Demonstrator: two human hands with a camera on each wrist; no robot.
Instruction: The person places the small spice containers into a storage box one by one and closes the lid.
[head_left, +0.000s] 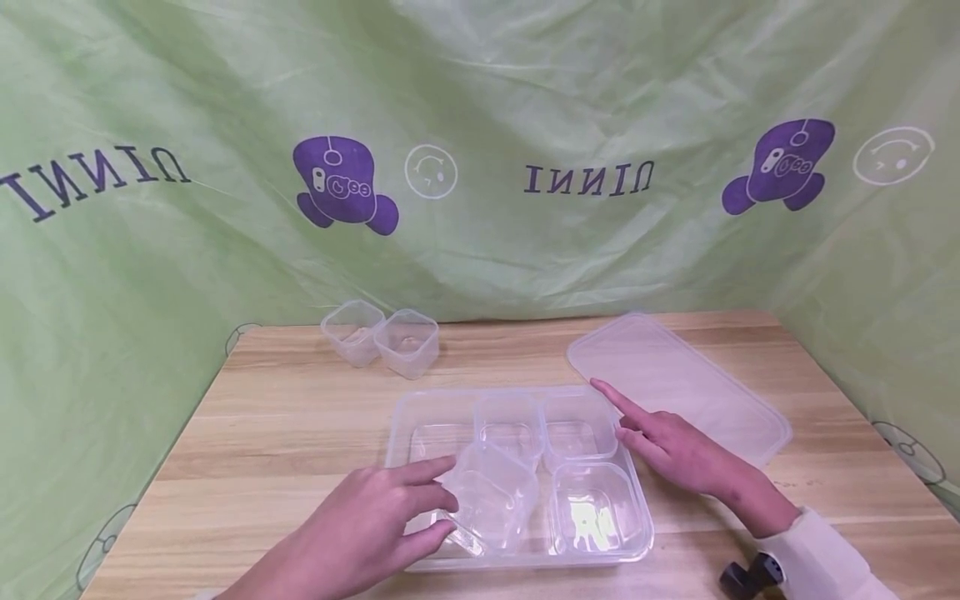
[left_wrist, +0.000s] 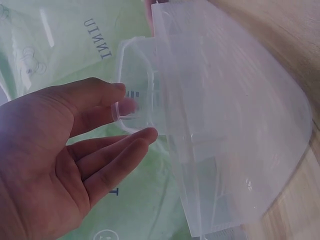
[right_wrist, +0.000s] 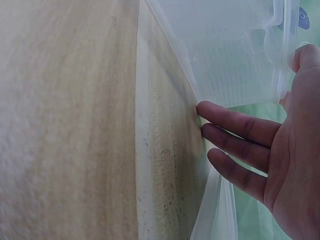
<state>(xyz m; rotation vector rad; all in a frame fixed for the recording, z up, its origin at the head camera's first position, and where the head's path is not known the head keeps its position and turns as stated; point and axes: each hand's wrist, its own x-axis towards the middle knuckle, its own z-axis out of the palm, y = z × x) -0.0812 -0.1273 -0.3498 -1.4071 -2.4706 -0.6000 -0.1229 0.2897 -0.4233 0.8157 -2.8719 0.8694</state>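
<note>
A large clear plastic box (head_left: 525,563) sits near the front of the table. Three small clear containers stand inside it: one at the back middle (head_left: 510,410), one at the back right (head_left: 577,407) and one at the front right (head_left: 596,510). My left hand (head_left: 352,518) pinches the rim of another small clear container (head_left: 491,500), which sits tilted over the box's left and middle part. Thumb and a finger meet at that rim in the left wrist view. My right hand (head_left: 678,450) rests at the box's right side, fingers mostly straight, index fingertip at the back right corner.
Two more small containers, a left one (head_left: 352,335) and a right one (head_left: 407,343), stand side by side at the table's back left. A flat translucent lid (head_left: 690,387) lies at the back right, partly behind my right hand. Green cloth (head_left: 480,100) hangs around the table.
</note>
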